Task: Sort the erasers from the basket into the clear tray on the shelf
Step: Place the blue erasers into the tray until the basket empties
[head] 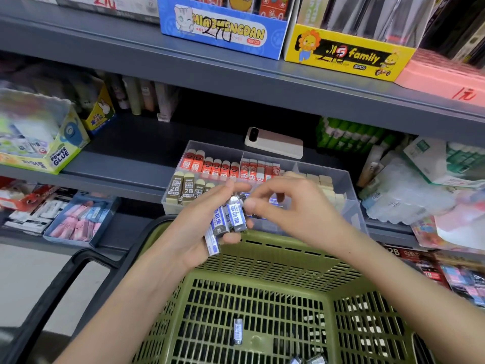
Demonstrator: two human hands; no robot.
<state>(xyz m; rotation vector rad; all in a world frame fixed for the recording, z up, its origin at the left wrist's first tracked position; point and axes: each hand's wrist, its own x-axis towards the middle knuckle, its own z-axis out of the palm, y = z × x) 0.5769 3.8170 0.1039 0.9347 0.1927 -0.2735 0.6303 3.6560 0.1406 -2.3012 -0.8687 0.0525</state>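
Head view, erasers (pixel 231 219) in left grip (pixel 196 229), above basket (pixel 265 274)

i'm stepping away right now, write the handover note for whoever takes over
Left hand: grips a bundle of grey-sleeved erasers above the far rim of the green basket.
Right hand: pinches the top of one eraser in that bundle.
Done: the clear tray on the shelf holds red-sleeved erasers, 2B erasers and plain ones.
Left: tray the bundle, then the loose eraser and a few more on the basket floor.
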